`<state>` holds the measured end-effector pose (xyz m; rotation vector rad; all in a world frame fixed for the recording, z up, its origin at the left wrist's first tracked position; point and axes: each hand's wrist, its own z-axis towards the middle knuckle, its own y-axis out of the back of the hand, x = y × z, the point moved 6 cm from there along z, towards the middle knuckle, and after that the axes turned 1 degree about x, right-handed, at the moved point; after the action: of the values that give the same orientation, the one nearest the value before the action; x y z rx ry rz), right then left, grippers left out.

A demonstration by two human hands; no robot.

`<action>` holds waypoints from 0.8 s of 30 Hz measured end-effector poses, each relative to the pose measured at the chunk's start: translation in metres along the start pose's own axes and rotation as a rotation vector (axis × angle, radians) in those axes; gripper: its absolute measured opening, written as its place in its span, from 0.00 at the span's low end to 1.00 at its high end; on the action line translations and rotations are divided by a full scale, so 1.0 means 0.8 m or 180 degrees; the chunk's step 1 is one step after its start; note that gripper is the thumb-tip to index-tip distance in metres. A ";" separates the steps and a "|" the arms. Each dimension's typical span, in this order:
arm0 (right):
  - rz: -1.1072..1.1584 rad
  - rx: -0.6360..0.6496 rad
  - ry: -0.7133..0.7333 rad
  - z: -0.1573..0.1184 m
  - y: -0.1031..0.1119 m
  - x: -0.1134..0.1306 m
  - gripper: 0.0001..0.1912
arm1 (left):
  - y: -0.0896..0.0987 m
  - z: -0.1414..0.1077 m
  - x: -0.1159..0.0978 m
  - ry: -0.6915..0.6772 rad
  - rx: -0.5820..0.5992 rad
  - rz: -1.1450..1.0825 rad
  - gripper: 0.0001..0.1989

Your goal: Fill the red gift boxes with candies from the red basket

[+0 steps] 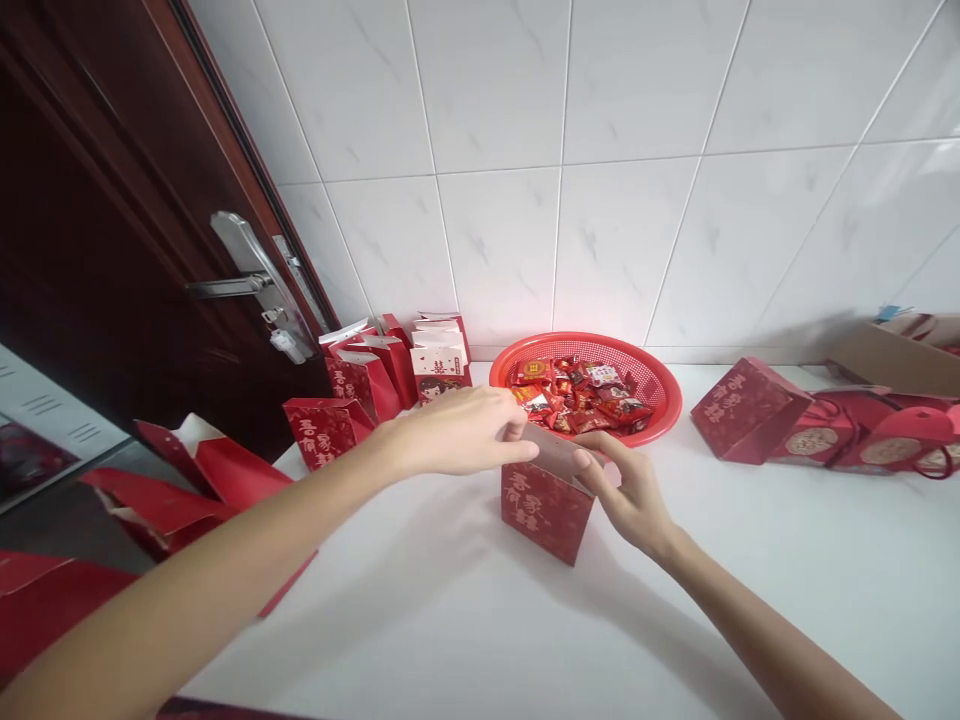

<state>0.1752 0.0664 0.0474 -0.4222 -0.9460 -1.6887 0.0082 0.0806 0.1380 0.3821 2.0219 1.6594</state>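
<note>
A red paper gift box (544,515) with pale characters on its front stands upright on the white table, its top open. My left hand (457,430) is at the box's left top edge, fingers curled and thumb stretched along the rim. The fingertips are partly hidden, but they seem to pinch the edge. My right hand (630,490) grips the right top edge between thumb and fingers. Just behind the box sits a red plastic basket (664,395) holding many small wrapped sweets (570,385), mostly red.
Several red gift boxes (367,375) stand at the back left, and open red bags (217,465) are along the left edge. At right lie a red box (742,410), red handled boxes (862,435) and a cardboard box (885,350). A dark door (112,200) and tiled wall (495,90) border the table.
</note>
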 end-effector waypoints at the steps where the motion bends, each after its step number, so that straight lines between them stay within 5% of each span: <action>1: 0.0065 -0.0044 -0.0014 0.003 0.006 -0.001 0.14 | -0.004 0.006 -0.004 -0.0067 -0.0006 -0.0042 0.16; 9: 0.0040 -0.0652 -0.0633 0.064 0.083 -0.051 0.11 | -0.036 0.037 0.014 -0.0465 0.0148 -0.1080 0.10; 14: -0.1740 0.0595 -0.1479 0.112 0.081 -0.106 0.13 | -0.038 0.036 0.022 -0.0688 0.0104 -0.1535 0.09; 20: -0.2300 0.1801 -0.1949 0.125 0.050 -0.153 0.30 | -0.024 0.031 0.031 -0.0820 -0.0026 -0.2037 0.10; 24: -0.2521 0.2042 -0.1957 0.122 0.045 -0.161 0.27 | -0.015 0.032 0.050 -0.0830 -0.0285 -0.2484 0.11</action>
<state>0.2334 0.2207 0.0321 -0.1144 -2.2459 -1.8127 -0.0104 0.1199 0.1148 -0.2040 1.5914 1.1285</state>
